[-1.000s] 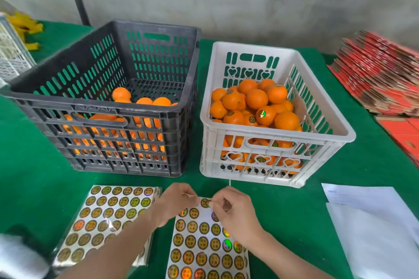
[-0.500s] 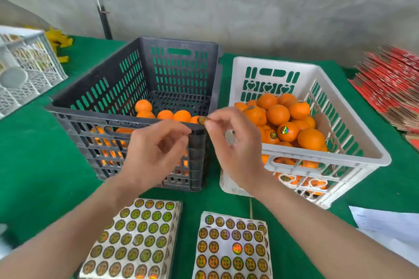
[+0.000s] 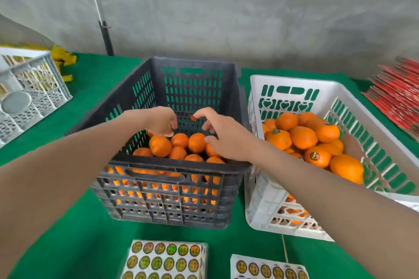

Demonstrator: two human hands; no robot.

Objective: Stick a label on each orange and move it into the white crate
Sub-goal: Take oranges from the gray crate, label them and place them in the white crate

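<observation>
A dark grey crate [image 3: 172,163] in the middle holds several unlabelled oranges [image 3: 159,145]. Beside it on the right, the white crate [image 3: 294,79] is piled with oranges [image 3: 303,137], and one orange [image 3: 317,156] shows a shiny round label. Both my hands are over the dark crate. My left hand [image 3: 156,120] hangs fingers-down just above the oranges and holds nothing. My right hand [image 3: 226,136] carries a small round label [image 3: 192,118] at its index fingertip. Two label sheets [image 3: 165,258] [image 3: 269,267] lie on the green cloth at the near edge.
Another white lattice crate [image 3: 29,90] stands at the far left, with yellow items [image 3: 61,59] behind it. A stack of red cardboard [image 3: 399,99] lies at the far right. A dark pole [image 3: 105,36] rises behind the table against the grey wall.
Both hands have left the label sheet and moved up and forward into the dark crate. The right hand took a label from the sheet and carries it along.
</observation>
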